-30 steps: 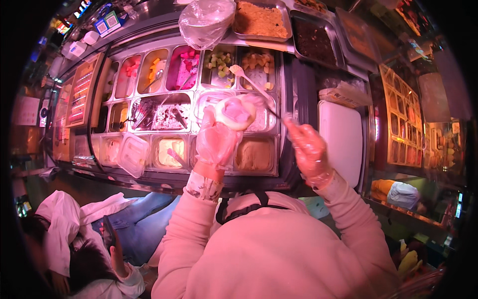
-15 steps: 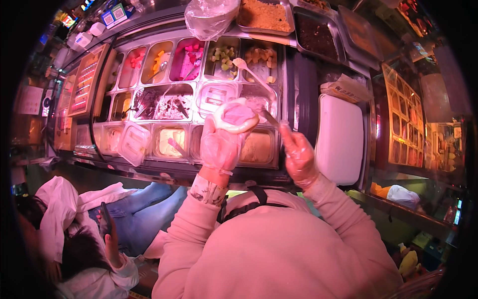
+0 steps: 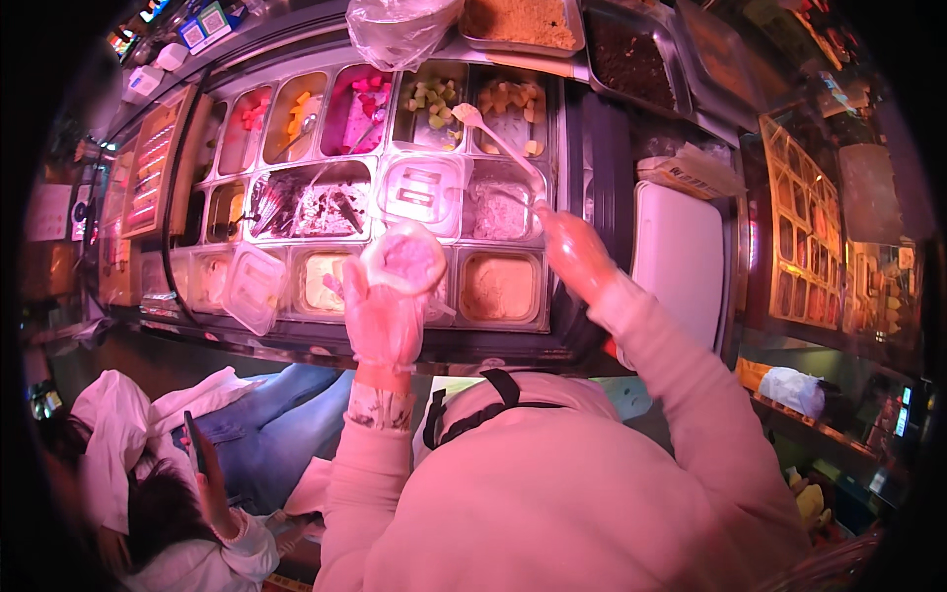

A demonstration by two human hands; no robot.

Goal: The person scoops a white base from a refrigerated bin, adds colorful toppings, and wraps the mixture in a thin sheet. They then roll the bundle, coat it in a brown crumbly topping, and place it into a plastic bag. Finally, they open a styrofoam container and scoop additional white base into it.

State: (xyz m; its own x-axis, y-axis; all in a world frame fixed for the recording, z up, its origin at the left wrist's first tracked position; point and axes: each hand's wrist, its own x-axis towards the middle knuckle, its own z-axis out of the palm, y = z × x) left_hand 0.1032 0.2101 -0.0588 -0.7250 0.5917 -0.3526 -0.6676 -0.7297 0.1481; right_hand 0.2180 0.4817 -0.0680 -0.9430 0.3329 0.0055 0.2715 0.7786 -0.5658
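Note:
A round, pale dough wrapper (image 3: 430, 245) lies open on my gloved left hand (image 3: 387, 321), its centre spread with a pinkish paste. My left fingers are mostly hidden under the wrapper as they support it from below. Over at the tub of pinkish paste (image 3: 501, 219), my gloved right hand (image 3: 574, 252) is closed around the handle of a thin spreading tool, whose far end is hard to make out against the paste. A pale long-handled spoon (image 3: 505, 144) rests across the fruit tub and the paste tub, its handle end close to my right fingers.
Metal tubs of cut fruit (image 3: 431, 104) and other fillings surround my hands. A lidded tub (image 3: 422, 192) sits beside the paste, and a tan filling tub (image 3: 500, 286) is nearer. A white box (image 3: 676, 276) stands right. At lower left, a seated person (image 3: 222, 493) holds a phone.
My left hand has moved left and slightly down with the dough wrapper. My right hand has shifted up and slightly left, from beside the wrapper to the paste tub.

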